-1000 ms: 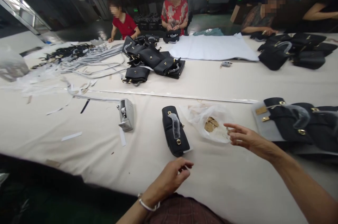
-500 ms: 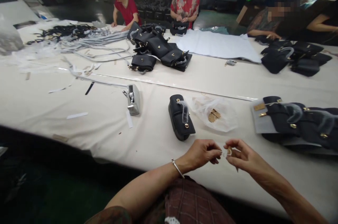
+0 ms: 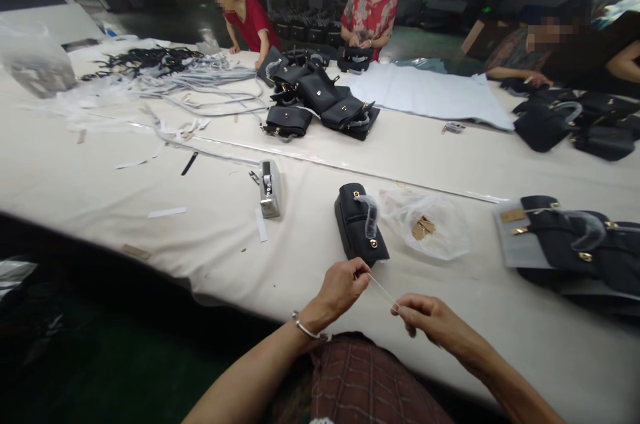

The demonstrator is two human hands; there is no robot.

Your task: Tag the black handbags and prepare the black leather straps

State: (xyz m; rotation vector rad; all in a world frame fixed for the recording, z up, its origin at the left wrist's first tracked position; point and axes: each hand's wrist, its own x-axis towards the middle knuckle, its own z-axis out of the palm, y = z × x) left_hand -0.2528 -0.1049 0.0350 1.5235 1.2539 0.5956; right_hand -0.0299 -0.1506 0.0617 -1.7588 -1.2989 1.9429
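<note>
A thin white string point(image 3: 384, 289) is stretched between my two hands above the table's near edge. My left hand point(image 3: 345, 285) pinches its upper end, just in front of a small black handbag point(image 3: 354, 224). My right hand point(image 3: 425, 317) is closed on the lower end, to the right and nearer to me. The handbag stands on the cloth with gold clasps and a plastic-wrapped handle. Beside it lies a clear plastic bag point(image 3: 450, 231) with brown tags point(image 3: 423, 228) in it. Whether a tag hangs on the string inside my right fingers is hidden.
Black handbags point(image 3: 565, 237) with a brown tag lie at the right. A grey tape dispenser point(image 3: 270, 191) stands left of centre. Farther back are a heap of black bags point(image 3: 320, 91), grey cords point(image 3: 200, 81) and a white sheet point(image 3: 435, 94). Several people sit or stand across the table.
My hands have moved left and drawn apart, and the string now runs taut between them. Before, they were close together, with a brown piece at my right fingers. The view has shifted slightly.
</note>
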